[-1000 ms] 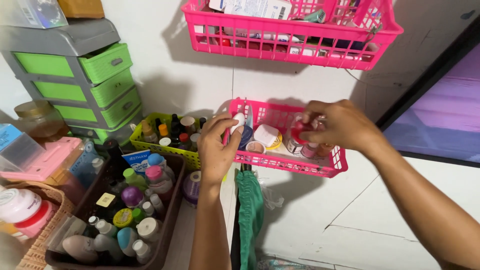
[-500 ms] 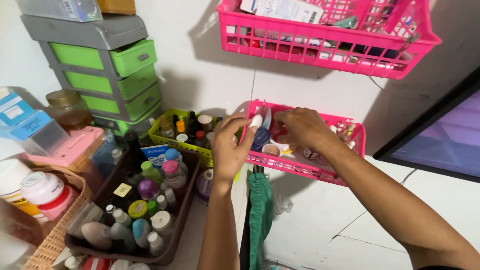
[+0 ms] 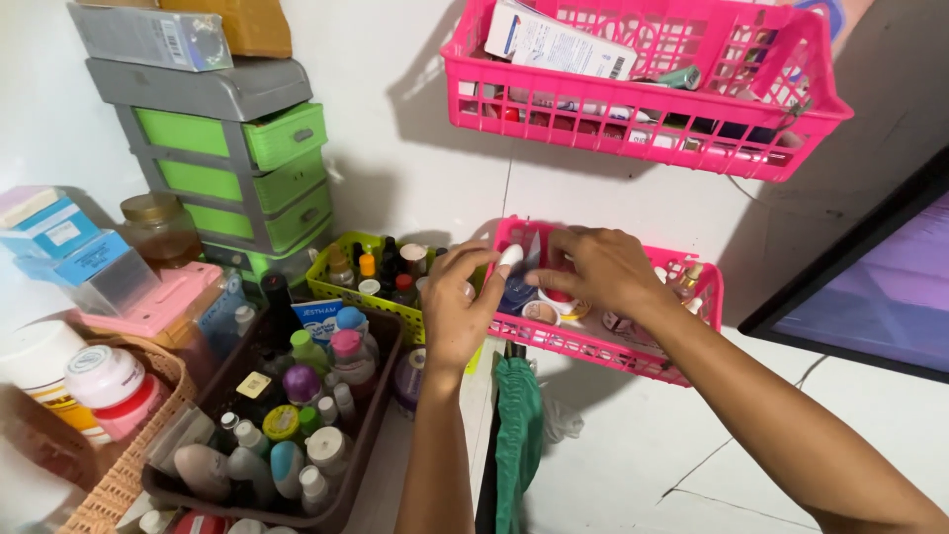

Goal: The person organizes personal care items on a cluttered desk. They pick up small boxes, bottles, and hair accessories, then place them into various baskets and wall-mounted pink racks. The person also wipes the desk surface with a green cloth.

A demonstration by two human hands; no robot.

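My left hand (image 3: 457,309) is raised at the left end of a small pink basket (image 3: 593,346) fixed to the white wall. It pinches a small white rounded bottle (image 3: 510,256) between thumb and fingers. My right hand (image 3: 596,272) reaches into the same basket from the right, fingers spread and curled over the small jars inside. A round white jar with a red rim (image 3: 561,298) shows just under its palm. I see nothing gripped in that hand. Its fingertips are close to the white bottle.
A larger pink basket (image 3: 643,119) with boxes hangs above. A yellow basket (image 3: 336,272) of small bottles and a brown tray (image 3: 371,396) of bottles sit at the left, below green drawers (image 3: 247,168). A green cloth (image 3: 519,435) hangs under the small basket. A dark frame (image 3: 870,287) stands on the right.
My right hand set down the red item it held at the basket's right end and moved left to the jars near my left hand. The view shifted slightly.
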